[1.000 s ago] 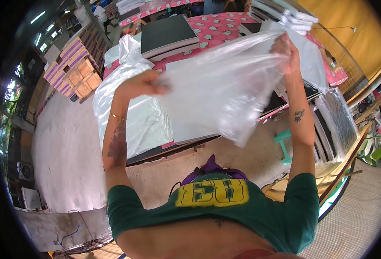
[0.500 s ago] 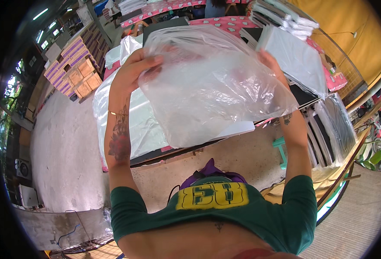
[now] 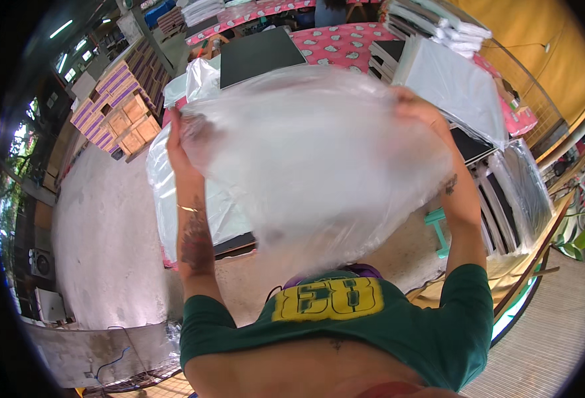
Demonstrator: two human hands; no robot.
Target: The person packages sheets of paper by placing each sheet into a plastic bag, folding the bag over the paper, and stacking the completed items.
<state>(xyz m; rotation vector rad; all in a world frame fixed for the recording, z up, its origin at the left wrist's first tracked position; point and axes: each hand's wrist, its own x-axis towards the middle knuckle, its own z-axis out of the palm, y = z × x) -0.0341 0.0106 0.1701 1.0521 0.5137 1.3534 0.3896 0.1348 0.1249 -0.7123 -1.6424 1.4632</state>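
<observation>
A large clear plastic bag point(image 3: 312, 166) is spread between my two hands above the table, smeared by motion. At its left edge, my left hand point(image 3: 185, 142) is closed on the plastic, its fingers partly seen through the film. My right hand point(image 3: 420, 111) grips the upper right edge, fingers bent over it. Below the bag's left side lies a pale plastic-covered sheet or panel point(image 3: 229, 205). Whatever lies directly beneath the middle of the bag is hidden by the cloudy film.
A black flat panel point(image 3: 260, 56) rests on the pink patterned tablecloth point(image 3: 342, 48). Plastic-wrapped panels point(image 3: 455, 86) are stacked at the right, with more upright bundles point(image 3: 521, 189) lower down. Stacked boxes point(image 3: 123, 99) stand at the left, and a green stool point(image 3: 438, 232) below right.
The bag has come nearer to me and stretched wider, uncovering the black panel and pink cloth behind it. My left hand moved left and down; my right hand moved slightly down.
</observation>
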